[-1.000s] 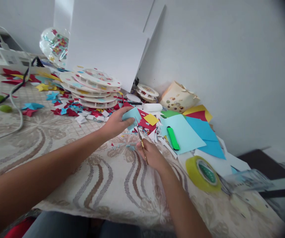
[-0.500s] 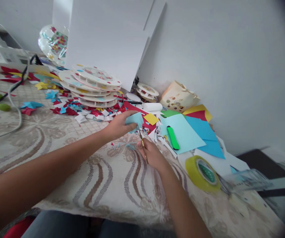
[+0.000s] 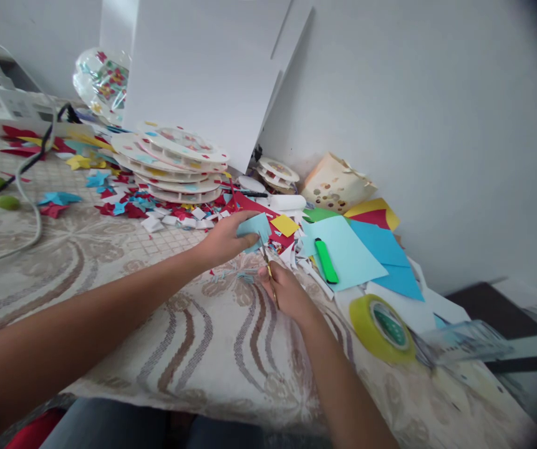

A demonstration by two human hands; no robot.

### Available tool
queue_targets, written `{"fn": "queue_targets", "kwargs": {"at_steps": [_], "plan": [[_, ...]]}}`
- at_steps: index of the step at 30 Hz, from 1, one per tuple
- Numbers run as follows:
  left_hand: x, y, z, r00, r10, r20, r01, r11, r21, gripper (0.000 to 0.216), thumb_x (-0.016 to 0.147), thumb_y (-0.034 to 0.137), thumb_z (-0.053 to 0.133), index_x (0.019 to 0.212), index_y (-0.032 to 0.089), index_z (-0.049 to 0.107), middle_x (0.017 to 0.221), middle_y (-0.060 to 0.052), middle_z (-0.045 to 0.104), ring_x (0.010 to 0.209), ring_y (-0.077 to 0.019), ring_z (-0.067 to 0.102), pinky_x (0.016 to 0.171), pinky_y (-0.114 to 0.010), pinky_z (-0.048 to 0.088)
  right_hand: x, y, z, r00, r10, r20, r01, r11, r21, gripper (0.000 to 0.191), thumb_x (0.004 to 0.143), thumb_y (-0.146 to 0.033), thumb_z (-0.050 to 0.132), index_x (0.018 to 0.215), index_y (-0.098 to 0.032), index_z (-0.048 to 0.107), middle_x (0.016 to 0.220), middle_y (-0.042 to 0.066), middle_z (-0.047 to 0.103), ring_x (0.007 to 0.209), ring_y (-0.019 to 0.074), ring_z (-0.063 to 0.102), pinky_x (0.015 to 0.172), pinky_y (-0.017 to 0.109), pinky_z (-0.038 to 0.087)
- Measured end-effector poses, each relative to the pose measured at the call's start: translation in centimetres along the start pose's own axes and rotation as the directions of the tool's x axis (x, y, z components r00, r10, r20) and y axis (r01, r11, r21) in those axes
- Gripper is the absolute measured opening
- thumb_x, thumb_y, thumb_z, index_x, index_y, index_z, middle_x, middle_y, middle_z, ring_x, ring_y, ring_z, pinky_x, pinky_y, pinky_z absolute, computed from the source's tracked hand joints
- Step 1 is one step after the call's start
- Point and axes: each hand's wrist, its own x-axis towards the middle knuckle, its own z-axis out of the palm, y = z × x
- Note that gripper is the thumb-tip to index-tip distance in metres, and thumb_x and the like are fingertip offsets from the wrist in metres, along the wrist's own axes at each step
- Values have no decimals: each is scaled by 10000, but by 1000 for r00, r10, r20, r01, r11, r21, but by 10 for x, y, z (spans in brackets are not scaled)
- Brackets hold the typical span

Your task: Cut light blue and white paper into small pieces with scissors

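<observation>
My left hand (image 3: 227, 238) pinches a small light blue paper piece (image 3: 257, 228) between thumb and fingers. In my right hand (image 3: 284, 288) is a pair of scissors (image 3: 269, 269) with gold-coloured handles, its blades pointing away from me at the paper's near edge. Whether the blades are parted is too small to tell. Thin light blue paper strips (image 3: 246, 275) lie on the tablecloth just below the hands. A yellow paper square (image 3: 284, 225) rests right of the held piece, among red and white scraps.
Stacked white decorated discs (image 3: 179, 159) stand behind piles of paper bits. Rightward lie a green box cutter (image 3: 326, 260) on light blue paper (image 3: 357, 252), blue sheets (image 3: 385, 249) and a yellow tape roll (image 3: 371, 327). A white cable (image 3: 37, 212) crosses the left side.
Hardly anything differs. Both hands, the paper and the scissors stay in nearly the same place, with only a very slight shift of the view.
</observation>
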Motion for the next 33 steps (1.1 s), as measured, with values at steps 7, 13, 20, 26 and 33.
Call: {"fn": "queue_targets", "kwargs": {"at_steps": [7, 13, 20, 26, 33], "plan": [[0, -5, 3, 1000, -8, -17, 8, 1000, 8, 498, 722, 303, 538, 1198, 164, 492, 1058, -63, 591, 963, -209, 543, 857, -341, 419, 2, 3, 2, 1000, -13, -15, 12, 1000, -11, 441, 848, -584, 287, 733, -191, 450, 636, 9, 500, 635, 146, 473, 580, 228, 327], [1, -3, 1, 1000, 14, 3, -14, 1000, 15, 487, 720, 299, 544, 1179, 141, 504, 1071, -78, 591, 948, -208, 548, 855, -340, 419, 3, 6, 2, 1000, -3, 2, 3, 1000, -15, 452, 835, -596, 307, 704, -188, 452, 596, -3, 475, 595, 137, 464, 544, 217, 313], [2, -3, 0, 1000, -6, 26, 5, 1000, 24, 470, 713, 283, 549, 1162, 145, 517, 1053, -79, 602, 935, -208, 555, 843, -342, 423, 6, 8, 2, 1000, -26, -6, 26, 1000, 15, 453, 829, -587, 331, 699, -178, 473, 627, 12, 522, 603, 136, 468, 550, 217, 323], [3, -3, -1, 999, -32, 33, 31, 999, 37, 455, 711, 270, 547, 1149, 147, 526, 1032, -78, 611, 929, -207, 557, 836, -347, 423, 6, 6, 1, 1000, -11, -5, 11, 999, 30, 470, 813, -604, 348, 673, -172, 470, 622, 16, 534, 595, 136, 474, 558, 222, 336], [5, -3, -2, 998, -58, 40, 55, 997, 58, 457, 706, 280, 553, 1139, 135, 536, 1007, -84, 612, 927, -216, 556, 833, -350, 421, 7, 6, 2, 1000, -12, -13, 12, 999, 32, 469, 808, -601, 363, 672, -171, 494, 602, 12, 529, 579, 135, 467, 543, 220, 322]]}}
